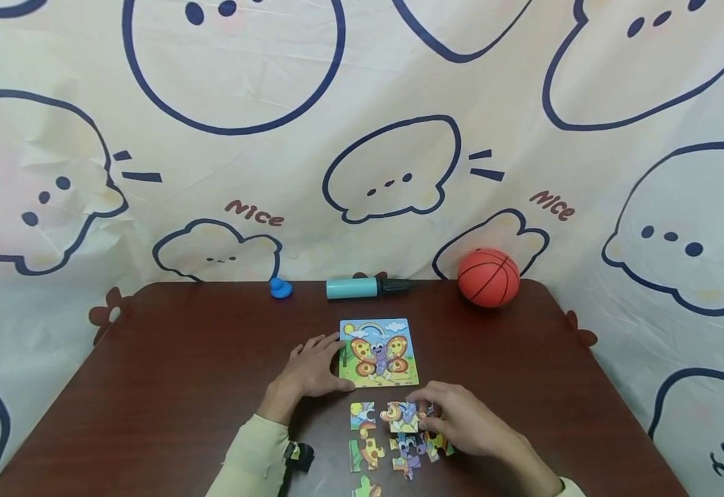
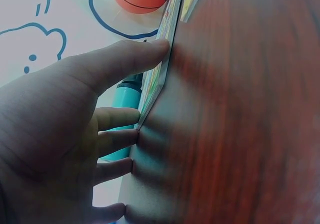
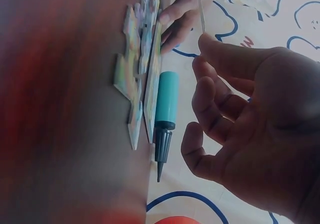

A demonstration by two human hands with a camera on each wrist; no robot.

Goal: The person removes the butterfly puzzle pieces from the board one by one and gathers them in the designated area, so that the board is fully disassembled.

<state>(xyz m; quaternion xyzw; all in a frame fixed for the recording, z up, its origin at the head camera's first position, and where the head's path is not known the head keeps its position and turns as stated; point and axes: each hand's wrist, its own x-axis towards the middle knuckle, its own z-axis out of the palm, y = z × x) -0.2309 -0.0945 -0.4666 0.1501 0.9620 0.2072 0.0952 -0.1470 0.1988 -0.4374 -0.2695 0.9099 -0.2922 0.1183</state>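
In the head view, a square butterfly picture board (image 1: 379, 352) lies flat on the table. My left hand (image 1: 314, 367) is at its left side, its extended fingers and thumb touching the board's edges. Thumb and fingers look fairly straight in the left wrist view. My right hand (image 1: 461, 419) pinches a jigsaw piece (image 1: 401, 416) by its right side. The right wrist view has this jigsaw piece (image 3: 202, 14) edge-on at the fingertips, above the table. Just below it are a purple jigsaw piece (image 1: 408, 452) and a yellow-green one (image 1: 437, 445), the latter partly covered by the hand.
More jigsaw pieces (image 1: 362, 415) form a column on the left. Along the table's (image 1: 181, 386) back edge are a blue rubber duck (image 1: 280, 288), a teal hand pump (image 1: 352, 288) and a small basketball (image 1: 488, 277). A patterned cloth (image 1: 386, 83) hangs behind.
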